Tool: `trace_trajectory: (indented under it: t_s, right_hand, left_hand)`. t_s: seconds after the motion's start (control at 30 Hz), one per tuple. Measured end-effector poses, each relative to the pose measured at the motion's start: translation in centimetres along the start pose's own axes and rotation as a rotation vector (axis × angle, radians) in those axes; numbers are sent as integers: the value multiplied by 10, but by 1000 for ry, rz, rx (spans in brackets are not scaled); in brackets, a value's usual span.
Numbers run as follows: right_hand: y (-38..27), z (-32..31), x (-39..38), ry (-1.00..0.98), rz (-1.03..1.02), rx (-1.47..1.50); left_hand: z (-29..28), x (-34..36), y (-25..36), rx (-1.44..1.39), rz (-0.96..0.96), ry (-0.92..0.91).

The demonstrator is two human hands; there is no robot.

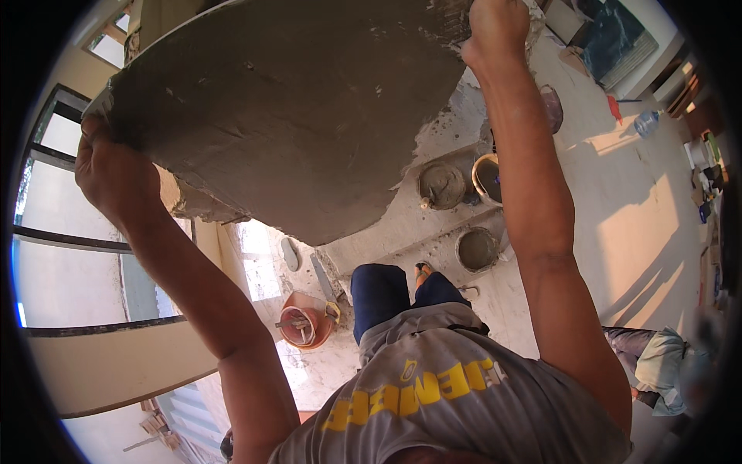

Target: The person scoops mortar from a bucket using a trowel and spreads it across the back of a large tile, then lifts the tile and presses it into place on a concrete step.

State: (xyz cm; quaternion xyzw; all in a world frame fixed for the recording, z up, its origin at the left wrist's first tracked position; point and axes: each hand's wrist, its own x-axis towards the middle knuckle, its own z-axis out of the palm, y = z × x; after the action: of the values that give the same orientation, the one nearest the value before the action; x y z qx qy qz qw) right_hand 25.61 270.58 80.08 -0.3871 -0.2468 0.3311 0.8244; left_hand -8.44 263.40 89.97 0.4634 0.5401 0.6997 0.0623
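A large slab (286, 108), its upturned face thickly coated with grey mortar, is held raised at head height, above the floor (641, 201) and the buckets. The left hand (116, 174) is clenched around the slab's left edge, and the right hand (495, 31) is closed on the far right edge, so the load is shared between both arms. Below, two round tubs of mortar (442, 185) (477, 249), an orange-rimmed bucket (487, 176) and an orange basin (305, 323) holding a coil stand on the spattered floor, just beside the person's feet. For the lift to be done well, the grip should probably be kept on the bare rims rather than on the wet coating, the slab should be kept level so that the mortar is not shed, and footing should be chosen away from the tubs. A second person's clothing (657, 363) is seen at the lower right, well apart.
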Motion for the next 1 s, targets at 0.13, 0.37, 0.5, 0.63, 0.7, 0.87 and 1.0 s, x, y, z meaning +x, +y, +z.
trace_trajectory:
  t_s: [0.13, 0.37, 0.5, 0.63, 0.7, 0.87, 1.0]
  right_hand:
    - [-3, 62, 42, -7, -41, -51]
    - [-13, 140, 83, 92, -124, -40]
    - [24, 137, 133, 218, -277, -226]
    - [43, 138, 140, 328, -353, -322]
    - [48, 128, 153, 428, -354, -432]
    - [67, 88, 198, 566, -287, -375]
    - [69, 102, 205, 531, -243, -219]
  left_hand:
    - [49, 63, -11, -19, 31, 35]
    - [121, 171, -57, -243, -50, -39]
    - [170, 202, -109, -452, -37, -210]
    - [206, 209, -141, -362, -49, -254]
    - [225, 205, -150, -354, -105, -277]
    - [262, 192, -176, -381, -141, -346]
    - [286, 185, -213, -435, -134, -406]
